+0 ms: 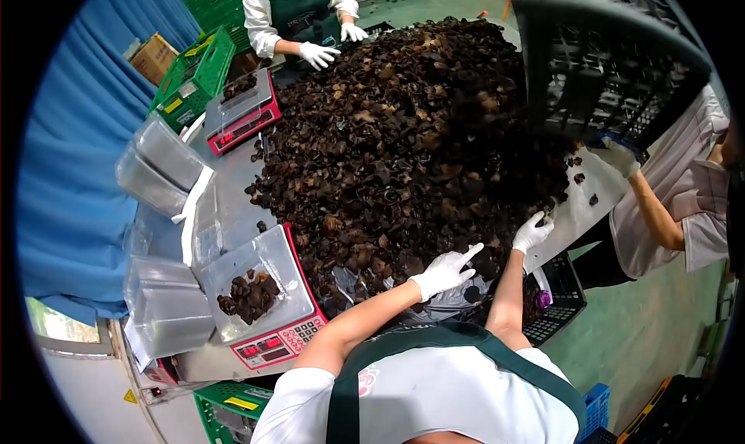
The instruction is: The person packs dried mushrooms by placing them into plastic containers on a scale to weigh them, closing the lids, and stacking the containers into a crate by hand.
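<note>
A large heap of dark wood ear mushrooms covers most of the metal table. My left hand, in a white glove, lies at the near edge of the heap, over clear plastic sheeting. Its fingers are stretched out and nothing shows in them. At the heap's near right edge is my right hand, also gloved, touching the mushrooms with its fingers apart. To the left of my left arm, a red and white digital scale carries a clear tray holding a small pile of mushrooms.
Across the table a gloved co-worker stands by a second scale. On the right, another person holds a tilted black crate over the heap. Stacked clear plastic trays line the left edge. A black crate sits low by my right arm.
</note>
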Available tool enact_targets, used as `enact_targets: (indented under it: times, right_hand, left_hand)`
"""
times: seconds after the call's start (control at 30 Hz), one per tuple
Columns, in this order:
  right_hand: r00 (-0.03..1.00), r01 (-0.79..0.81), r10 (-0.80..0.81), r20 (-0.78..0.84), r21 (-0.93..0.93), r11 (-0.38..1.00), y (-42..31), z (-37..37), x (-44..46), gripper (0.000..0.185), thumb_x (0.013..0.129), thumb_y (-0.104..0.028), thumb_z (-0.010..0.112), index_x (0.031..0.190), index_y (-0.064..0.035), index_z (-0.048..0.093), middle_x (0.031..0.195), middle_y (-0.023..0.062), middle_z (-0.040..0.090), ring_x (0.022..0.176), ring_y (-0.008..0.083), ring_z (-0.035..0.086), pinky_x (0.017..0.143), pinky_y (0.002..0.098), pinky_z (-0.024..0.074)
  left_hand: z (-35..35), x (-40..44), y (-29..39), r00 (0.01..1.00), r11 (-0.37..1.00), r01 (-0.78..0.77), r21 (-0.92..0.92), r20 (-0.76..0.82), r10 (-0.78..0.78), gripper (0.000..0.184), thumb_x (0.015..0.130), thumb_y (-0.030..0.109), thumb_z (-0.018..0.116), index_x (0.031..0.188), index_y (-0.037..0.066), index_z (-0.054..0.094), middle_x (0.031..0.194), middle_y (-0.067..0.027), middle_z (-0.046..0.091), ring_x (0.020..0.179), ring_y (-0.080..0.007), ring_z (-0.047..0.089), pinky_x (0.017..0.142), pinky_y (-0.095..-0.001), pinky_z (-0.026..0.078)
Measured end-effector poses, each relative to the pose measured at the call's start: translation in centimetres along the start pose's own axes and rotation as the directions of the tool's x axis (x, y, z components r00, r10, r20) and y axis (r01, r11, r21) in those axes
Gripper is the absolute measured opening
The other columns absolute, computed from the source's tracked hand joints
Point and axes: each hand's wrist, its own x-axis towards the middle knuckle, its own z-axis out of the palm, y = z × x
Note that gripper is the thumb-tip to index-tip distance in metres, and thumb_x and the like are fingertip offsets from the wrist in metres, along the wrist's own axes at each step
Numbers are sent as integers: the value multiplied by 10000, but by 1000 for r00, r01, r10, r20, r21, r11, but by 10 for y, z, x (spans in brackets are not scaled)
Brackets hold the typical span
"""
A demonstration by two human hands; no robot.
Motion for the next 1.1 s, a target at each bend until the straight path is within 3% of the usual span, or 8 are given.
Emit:
enact_targets:
  times: [0.1, 0.33, 0.5, 0.8, 0.9, 0.97, 1.0, 1.1]
  right_hand:
    - [939, 316, -290, -187, 128, 940, 27, 15, 6, 295, 896, -251, 599, 930, 30, 519, 1208, 252, 567, 1159, 362, 529, 955, 403, 419]
    - [973, 202, -184, -136, 128, 971, 34, 8, 10, 231, 904, -207, 588, 936, 5, 503, 1258, 215, 554, 1120, 329, 549, 927, 359, 435]
    - [993, 103, -82, -82, 300, 948, 32, 0, 11, 228, 921, -188, 564, 980, 9, 465, 1374, 195, 468, 1116, 270, 557, 882, 319, 463]
    - [997, 75, -71, -25, 263, 962, 22, -15, 10, 238, 937, -174, 535, 1010, 43, 468, 1381, 214, 453, 1268, 284, 460, 1022, 334, 389]
    - [982, 189, -176, -69, 350, 917, 26, -20, 15, 244, 934, -192, 539, 987, 35, 467, 1368, 207, 472, 1195, 261, 513, 984, 321, 407]
    - [992, -90, 74, 106, 147, 985, 1, -44, 14, 258, 932, -220, 555, 959, 23, 473, 1319, 200, 527, 1073, 274, 590, 880, 325, 464]
    - [978, 205, -187, -87, 303, 931, 24, -33, 21, 243, 923, -210, 571, 918, 9, 465, 1268, 177, 573, 966, 245, 619, 781, 337, 496]
    - [994, 105, -95, -46, 418, 902, 5, -60, 27, 176, 929, -154, 542, 908, 1, 462, 1236, 157, 597, 853, 142, 601, 706, 280, 486]
  left_hand:
    - [-5, -1, 2, 999, 1000, -3, 3, 38, 3, 687, 868, 279, 560, 1470, 150, 256, 847, -225, 625, 786, -378, 594, 779, -460, 480]
    - [-5, -10, 5, 999, 998, 10, 60, 50, -13, 653, 872, 269, 565, 1453, 147, 294, 902, -213, 625, 831, -362, 591, 789, -449, 476]
    - [2, -15, -5, 987, 989, -136, 57, -83, 140, 451, 891, 255, 550, 1315, 113, 491, 1132, -142, 619, 927, -333, 593, 839, -427, 474]
    - [7, -26, -2, 968, 982, -190, 13, -166, 189, 296, 890, 257, 556, 1107, 67, 627, 1154, -131, 627, 1038, -312, 591, 907, -403, 467]
    - [4, -30, 5, 974, 983, -180, -22, -145, 175, 290, 887, 255, 561, 1093, 63, 633, 1138, -133, 633, 1021, -314, 599, 906, -399, 469]
    - [4, -32, 5, 973, 981, -191, -23, -137, 186, 279, 887, 247, 560, 1088, 70, 638, 1096, -122, 651, 955, -314, 614, 858, -394, 484]
    - [4, -32, 4, 979, 983, -186, 0, -91, 185, 267, 885, 238, 558, 1078, 70, 636, 1063, -120, 658, 928, -317, 615, 827, -399, 487]
    - [5, -39, 11, 982, 982, -185, 38, -35, 186, 245, 881, 224, 555, 1055, 69, 630, 999, -119, 664, 882, -321, 615, 779, -407, 488]
